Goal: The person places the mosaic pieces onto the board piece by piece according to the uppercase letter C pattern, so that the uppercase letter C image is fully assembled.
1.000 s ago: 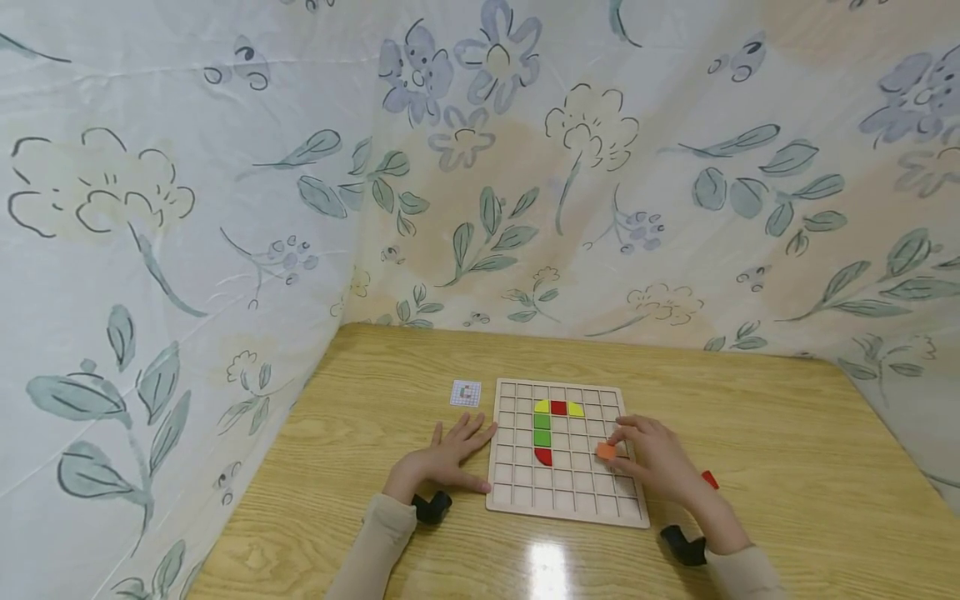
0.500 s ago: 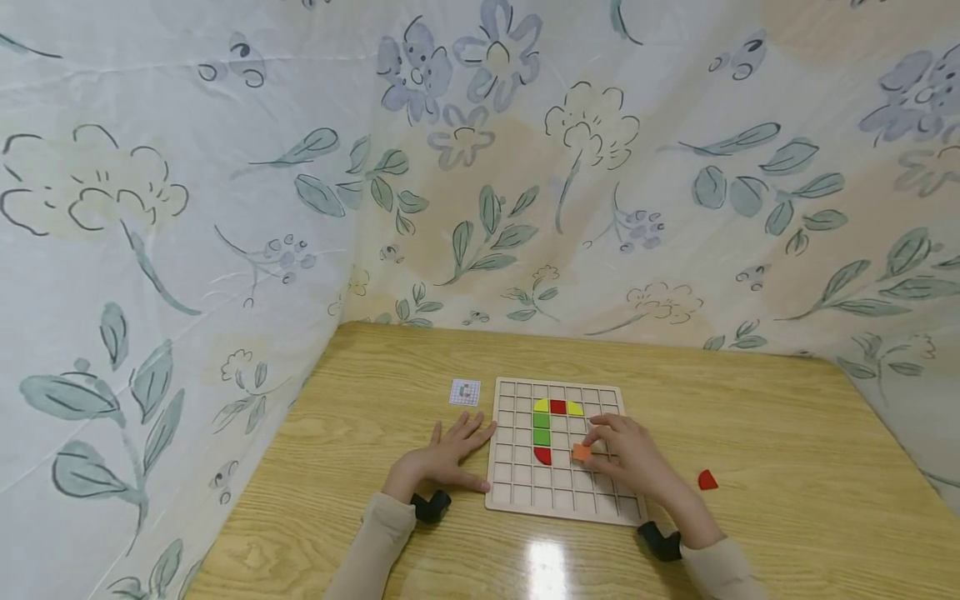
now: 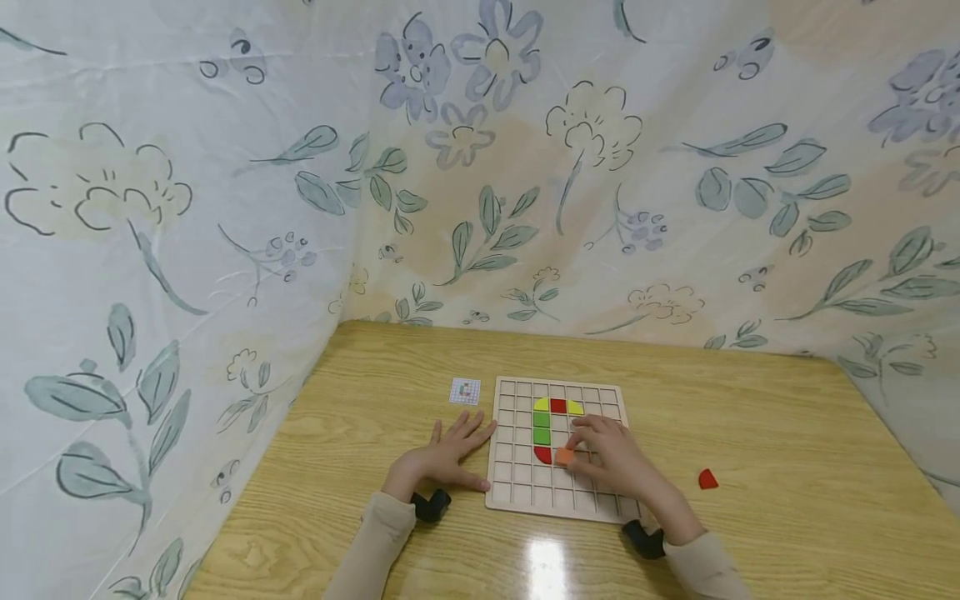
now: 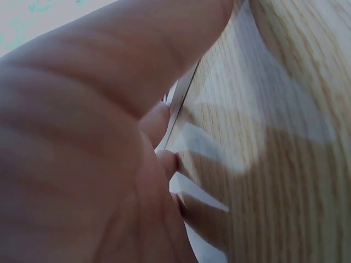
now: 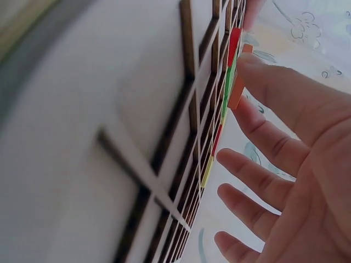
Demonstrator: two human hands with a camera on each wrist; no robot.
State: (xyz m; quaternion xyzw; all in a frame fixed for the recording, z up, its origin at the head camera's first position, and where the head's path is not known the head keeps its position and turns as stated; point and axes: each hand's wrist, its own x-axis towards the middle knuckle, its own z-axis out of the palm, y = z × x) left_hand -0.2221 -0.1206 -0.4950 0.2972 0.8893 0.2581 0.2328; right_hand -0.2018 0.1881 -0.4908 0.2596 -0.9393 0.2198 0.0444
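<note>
My right hand pinches an orange square tile between thumb and index finger. The tile is close over the wooden grid board, just right of a red quarter-round tile. In the right wrist view the orange tile is held by its edges, the other fingers spread. Set in the board are green square tiles, a red square tile and yellow quarter-round tiles. My left hand lies with fingers spread, fingertips at the board's left edge.
On the table, a small card printed with a grid pattern lies beyond the left hand. A loose red quarter-round tile lies right of the board. A flower-patterned cloth hangs behind and at the left.
My right hand has carried the orange tile leftward across the board, up to the red quarter-round tile. The loose red tile at the right has come into full view. The left hand stays put.
</note>
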